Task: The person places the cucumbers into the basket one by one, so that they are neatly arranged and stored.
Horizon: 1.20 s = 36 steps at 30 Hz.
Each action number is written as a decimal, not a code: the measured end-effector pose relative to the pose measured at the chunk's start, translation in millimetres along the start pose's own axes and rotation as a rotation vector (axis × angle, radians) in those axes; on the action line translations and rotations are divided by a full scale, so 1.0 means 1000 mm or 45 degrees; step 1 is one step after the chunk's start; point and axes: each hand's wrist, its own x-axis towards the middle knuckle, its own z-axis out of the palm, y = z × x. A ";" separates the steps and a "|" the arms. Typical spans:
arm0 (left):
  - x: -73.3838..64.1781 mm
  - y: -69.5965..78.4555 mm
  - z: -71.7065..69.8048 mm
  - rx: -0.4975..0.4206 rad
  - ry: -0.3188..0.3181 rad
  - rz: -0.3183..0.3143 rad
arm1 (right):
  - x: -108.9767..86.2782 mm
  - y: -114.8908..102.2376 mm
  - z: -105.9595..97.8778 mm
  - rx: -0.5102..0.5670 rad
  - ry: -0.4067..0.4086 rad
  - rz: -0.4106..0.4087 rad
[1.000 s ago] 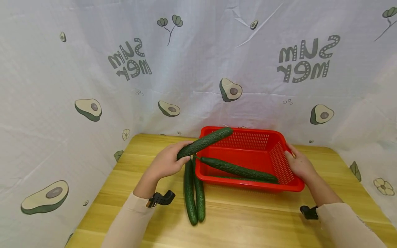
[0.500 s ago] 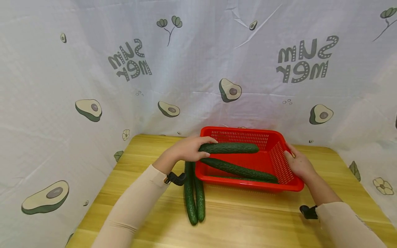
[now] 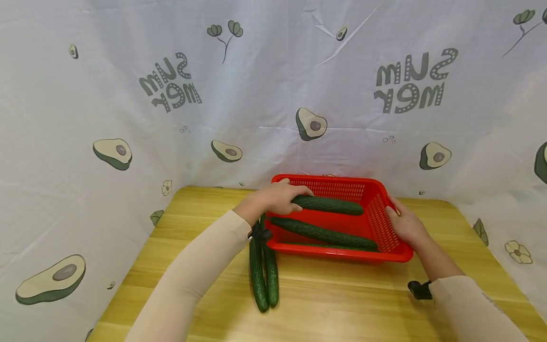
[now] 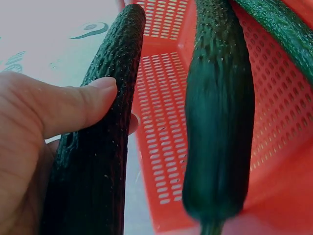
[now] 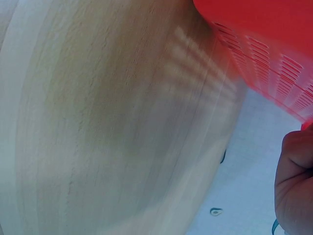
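My left hand (image 3: 279,197) grips one end of a dark green cucumber (image 3: 333,205), thumb on the near side. That cucumber lies nearly level across the inside of a red plastic basket (image 3: 342,255), pointing right. In the left wrist view the thumb (image 4: 73,107) presses along the bumpy skin of the held cucumber (image 4: 98,161). A second cucumber (image 3: 322,232) slants inside the basket, its stem end at the left rim. Another cucumber (image 4: 286,29) shows beneath it, mostly hidden by the front wall in the head view. My right hand (image 3: 408,228) holds the basket's right rim, thumb inside.
Two cucumbers, one on the left (image 3: 258,280) and one on the right (image 3: 271,280), lie side by side on the wooden table (image 3: 342,304), left of the basket. Their far ends pass under my left wrist. A white printed cloth (image 3: 256,95) hangs close behind the basket.
My left hand has carried the cucumber right and over the basket, turning it from tilted upward to nearly level. My right hand keeps its hold on the rim. The head view has shifted slightly.
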 end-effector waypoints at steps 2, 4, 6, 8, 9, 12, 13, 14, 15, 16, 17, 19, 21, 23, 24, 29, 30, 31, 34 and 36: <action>0.005 0.004 0.002 0.036 -0.019 -0.011 | 0.000 0.000 0.000 0.002 0.003 -0.007; 0.009 0.010 0.002 0.068 -0.039 -0.021 | 0.000 0.000 0.000 0.007 0.002 -0.008; 0.013 0.016 0.003 0.078 -0.061 -0.024 | 0.001 0.000 0.000 0.008 0.001 -0.007; 0.017 0.021 0.005 0.073 -0.077 -0.017 | 0.001 0.000 0.000 0.004 0.001 -0.004; 0.019 0.022 0.007 0.060 -0.088 -0.009 | 0.001 0.000 -0.001 0.000 0.000 -0.002; 0.026 0.025 0.011 -0.019 -0.119 0.028 | 0.000 0.000 -0.001 -0.016 -0.001 0.003; 0.029 0.025 0.013 -0.042 -0.128 0.044 | 0.000 0.000 0.000 -0.019 -0.003 0.003; 0.031 0.025 0.015 -0.062 -0.134 0.060 | 0.000 0.000 -0.001 -0.018 -0.005 0.006; 0.033 0.026 0.016 -0.081 -0.142 0.074 | 0.000 0.000 0.000 -0.020 -0.005 0.006; 0.036 0.026 0.018 -0.093 -0.143 0.084 | 0.000 -0.001 0.000 -0.022 -0.003 0.006; 0.038 0.026 0.019 -0.095 -0.143 0.091 | -0.001 -0.001 0.000 -0.021 -0.003 0.004; 0.042 0.026 0.022 -0.093 -0.140 0.094 | -0.001 -0.001 -0.001 -0.025 0.001 0.004; 0.046 0.025 0.025 -0.090 -0.140 0.080 | -0.001 -0.002 -0.001 -0.026 0.008 0.004; 0.048 0.023 0.028 -0.097 -0.149 0.056 | -0.001 -0.003 0.000 -0.015 0.005 0.006; 0.048 0.022 0.029 -0.111 -0.157 0.044 | -0.001 -0.003 0.001 -0.011 0.003 0.009; 0.052 0.021 0.034 -0.162 -0.218 0.001 | 0.001 -0.001 0.001 -0.017 0.001 0.011; 0.053 0.021 0.034 -0.160 -0.234 0.001 | 0.001 -0.001 0.002 -0.012 -0.001 0.012; 0.054 0.021 0.034 -0.149 -0.248 0.002 | 0.001 -0.001 0.001 -0.015 0.004 0.010; 0.057 0.022 0.034 -0.107 -0.293 0.001 | 0.001 -0.001 0.000 -0.011 0.012 0.006; 0.058 0.023 0.034 -0.093 -0.317 -0.007 | 0.001 -0.001 0.000 -0.012 0.014 0.001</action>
